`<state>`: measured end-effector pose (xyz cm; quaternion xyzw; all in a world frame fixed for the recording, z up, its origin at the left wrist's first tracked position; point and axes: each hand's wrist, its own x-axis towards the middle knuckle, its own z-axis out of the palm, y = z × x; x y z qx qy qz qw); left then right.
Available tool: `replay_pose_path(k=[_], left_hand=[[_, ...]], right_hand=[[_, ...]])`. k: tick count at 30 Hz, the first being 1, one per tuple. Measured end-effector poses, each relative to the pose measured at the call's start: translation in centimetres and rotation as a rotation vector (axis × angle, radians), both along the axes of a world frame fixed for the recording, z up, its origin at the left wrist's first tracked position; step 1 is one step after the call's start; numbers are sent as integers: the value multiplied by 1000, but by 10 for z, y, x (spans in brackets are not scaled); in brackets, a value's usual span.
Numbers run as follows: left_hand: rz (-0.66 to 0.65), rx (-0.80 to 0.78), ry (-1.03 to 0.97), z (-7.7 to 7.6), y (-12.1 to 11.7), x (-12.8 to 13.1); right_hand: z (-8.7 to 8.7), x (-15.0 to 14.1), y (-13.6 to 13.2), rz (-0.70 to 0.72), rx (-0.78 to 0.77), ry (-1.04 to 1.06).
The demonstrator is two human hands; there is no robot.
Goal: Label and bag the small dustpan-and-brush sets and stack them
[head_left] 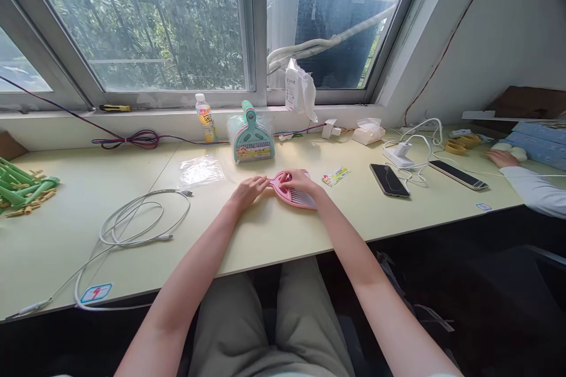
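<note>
A small pink dustpan (305, 201) with a ridged pan lies on the table, its handle pointing left. My left hand (250, 191) has its fingers closed round the end of the handle. My right hand (299, 179) grips the pan near the base of the handle, and its fingers cover part of it. Behind my hands stands a stack of small dustpans (251, 135), the front one teal with a printed label, in clear plastic wrap. A yellow printed card (336, 176) lies to the right of the pink dustpan. A clear plastic bag (201, 171) lies flat to its left.
A coiled white cable (132, 230) and green pieces (26, 185) are on the left. A bottle (206, 119) stands by the window. On the right are two phones (389, 180), a power strip (399, 156), a tissue pack (368, 131) and another person's hand (503, 158).
</note>
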<state>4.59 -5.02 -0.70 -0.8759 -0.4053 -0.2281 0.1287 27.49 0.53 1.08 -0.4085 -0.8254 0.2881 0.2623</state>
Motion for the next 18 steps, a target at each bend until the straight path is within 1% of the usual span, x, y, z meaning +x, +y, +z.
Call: replay_pose_path(k=[3,6,11,13,15,17,18], left_hand=[[21,-45,-59,1,-1,4],[44,-95,-133,3,0,7],[70,-179,-167,1,2,12],[57,-218,-220,-1,2,12],[36,-234,-273,-2,2,12],[22,-208,-333,-2,1,12],[32,-172,-394,0,2,12]], right_hand=[[-5,0,4,-1,-16,38],[-9,1,8,31,-57,98],[-11,3,12,40,-126,122],[-10,3,11,34,-104,93],[-9,1,8,-1,-55,74],[-7,-3,4,-32,-15,86],[-6,-6,2,-35,0,109]])
